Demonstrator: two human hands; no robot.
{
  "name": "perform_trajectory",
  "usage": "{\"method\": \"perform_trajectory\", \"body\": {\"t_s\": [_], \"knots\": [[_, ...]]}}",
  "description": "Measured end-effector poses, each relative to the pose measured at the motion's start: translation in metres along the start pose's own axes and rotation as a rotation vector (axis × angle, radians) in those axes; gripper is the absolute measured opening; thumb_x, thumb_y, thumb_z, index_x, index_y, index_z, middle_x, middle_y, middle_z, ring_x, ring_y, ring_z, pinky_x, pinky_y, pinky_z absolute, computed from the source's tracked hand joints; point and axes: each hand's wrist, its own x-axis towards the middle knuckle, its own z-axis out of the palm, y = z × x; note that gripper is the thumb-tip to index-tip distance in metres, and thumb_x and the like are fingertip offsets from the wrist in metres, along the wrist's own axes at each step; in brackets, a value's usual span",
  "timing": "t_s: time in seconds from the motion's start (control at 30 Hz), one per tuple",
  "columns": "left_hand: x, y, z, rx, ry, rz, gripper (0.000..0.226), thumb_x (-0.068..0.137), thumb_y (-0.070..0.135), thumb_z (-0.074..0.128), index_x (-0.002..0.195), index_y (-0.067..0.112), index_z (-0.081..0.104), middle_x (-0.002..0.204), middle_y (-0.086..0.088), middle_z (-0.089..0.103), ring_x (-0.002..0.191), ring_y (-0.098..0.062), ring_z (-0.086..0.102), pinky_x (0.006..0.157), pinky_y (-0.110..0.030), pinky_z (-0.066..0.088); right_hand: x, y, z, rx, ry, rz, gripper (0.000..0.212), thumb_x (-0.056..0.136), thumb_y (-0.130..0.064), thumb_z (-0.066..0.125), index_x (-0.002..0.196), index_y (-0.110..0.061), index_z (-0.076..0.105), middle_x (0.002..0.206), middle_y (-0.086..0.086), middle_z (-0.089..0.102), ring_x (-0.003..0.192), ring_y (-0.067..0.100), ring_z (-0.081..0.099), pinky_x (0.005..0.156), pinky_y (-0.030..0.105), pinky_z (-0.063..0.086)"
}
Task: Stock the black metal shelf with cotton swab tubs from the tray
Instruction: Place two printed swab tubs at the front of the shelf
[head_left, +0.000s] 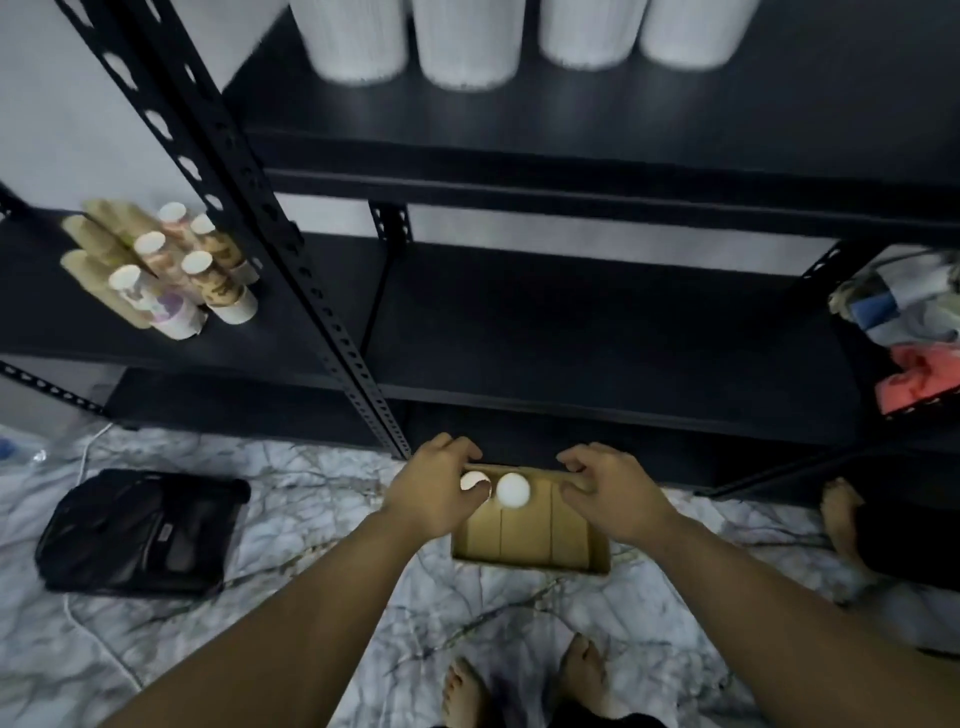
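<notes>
A cardboard tray (540, 535) lies on the floor in front of the black metal shelf (597, 332). Two white-lidded cotton swab tubs stand at its far left end: one (513, 489) in plain sight, the other (471, 480) partly under my left hand (436, 483), whose fingers curl round it. My right hand (602, 493) hovers over the tray's far right corner with fingers curled; whether it touches the rim is unclear. Several white tubs (467, 41) stand in a row on the upper shelf, blurred.
A black bag (140, 530) lies on the marble-pattern floor at left. Stacked paper cups (171, 270) sit on the left shelf unit. Folded cloths (909, 322) fill the right shelf. Another person's bare foot (839, 514) is at right; my feet (524, 680) are below.
</notes>
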Motion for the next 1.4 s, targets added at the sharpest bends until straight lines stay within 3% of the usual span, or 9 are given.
{"method": "perform_trajectory", "body": {"t_s": [0.13,0.2,0.3,0.57,0.83,0.97,1.1,1.4], "knots": [[0.027,-0.051,0.063,0.018,-0.045,-0.094,0.047,0.082,0.042,0.071,0.124,0.022,0.061,0.122,-0.001,0.056,0.116,-0.024,0.056,0.091,-0.036,0.050,0.039,0.049,0.062,-0.025,-0.088,0.058,0.042,0.088,-0.034,0.070,0.129,-0.027,0.062,0.116,-0.009,0.061,0.108,0.014,0.060,0.083,0.023,0.043],[0.042,-0.079,0.100,0.049,-0.082,-0.146,0.053,0.084,0.043,0.070,0.131,0.023,0.056,0.127,-0.002,0.052,0.124,-0.025,0.049,0.096,-0.036,0.047,0.061,0.078,0.099,-0.004,-0.138,0.108,0.050,0.087,-0.038,0.071,0.135,-0.029,0.059,0.120,-0.011,0.059,0.113,0.013,0.059,0.086,0.021,0.042],[0.070,-0.123,0.156,0.087,-0.110,-0.181,0.057,0.083,0.045,0.068,0.134,0.023,0.053,0.124,-0.002,0.050,0.127,-0.025,0.044,0.099,-0.036,0.045,0.101,0.127,0.156,-0.031,-0.193,0.147,0.060,0.082,-0.050,0.068,0.138,-0.032,0.055,0.129,-0.007,0.058,0.121,0.018,0.055,0.094,0.029,0.047],[0.150,-0.233,0.294,0.128,-0.141,-0.271,0.074,0.079,0.053,0.069,0.143,0.026,0.045,0.133,0.001,0.045,0.128,-0.023,0.044,0.098,-0.047,0.051,0.213,0.231,0.287,-0.083,-0.151,0.145,0.065,0.089,-0.046,0.068,0.147,-0.028,0.047,0.152,-0.002,0.043,0.141,0.022,0.035,0.107,0.035,0.040],[0.210,-0.306,0.385,0.392,-0.112,-0.135,0.084,0.073,0.061,0.067,0.144,0.027,0.039,0.140,-0.003,0.042,0.124,-0.027,0.042,0.098,-0.045,0.046,0.281,0.289,0.384,-0.314,-0.114,0.104,0.080,0.085,-0.057,0.063,0.154,-0.029,0.035,0.154,0.006,0.032,0.138,0.032,0.030,0.113,0.044,0.038],[0.226,-0.320,0.410,0.573,-0.087,-0.117,0.091,0.073,0.071,0.059,0.147,0.025,0.034,0.145,-0.005,0.040,0.127,-0.031,0.036,0.100,-0.045,0.039,0.298,0.301,0.412,-0.359,-0.056,0.089,0.074,0.085,-0.058,0.062,0.149,-0.031,0.036,0.149,0.008,0.031,0.130,0.032,0.036,0.104,0.043,0.043],[0.231,-0.325,0.420,0.629,-0.027,-0.119,0.082,0.073,0.064,0.064,0.142,0.027,0.041,0.132,-0.001,0.052,0.117,-0.029,0.035,0.092,-0.043,0.035,0.304,0.306,0.422,-0.314,0.023,0.079,0.066,0.083,-0.047,0.071,0.140,-0.033,0.039,0.142,0.008,0.039,0.124,0.030,0.041,0.095,0.041,0.048],[0.182,-0.279,0.373,0.333,-0.119,-0.168,0.088,0.054,0.076,0.056,0.133,0.038,0.053,0.127,-0.002,0.051,0.117,-0.028,0.043,0.095,-0.043,0.042,0.254,0.287,0.361,-0.129,-0.054,0.120,0.074,0.074,-0.050,0.073,0.142,-0.031,0.050,0.143,0.001,0.041,0.129,0.028,0.038,0.104,0.039,0.044]]}}
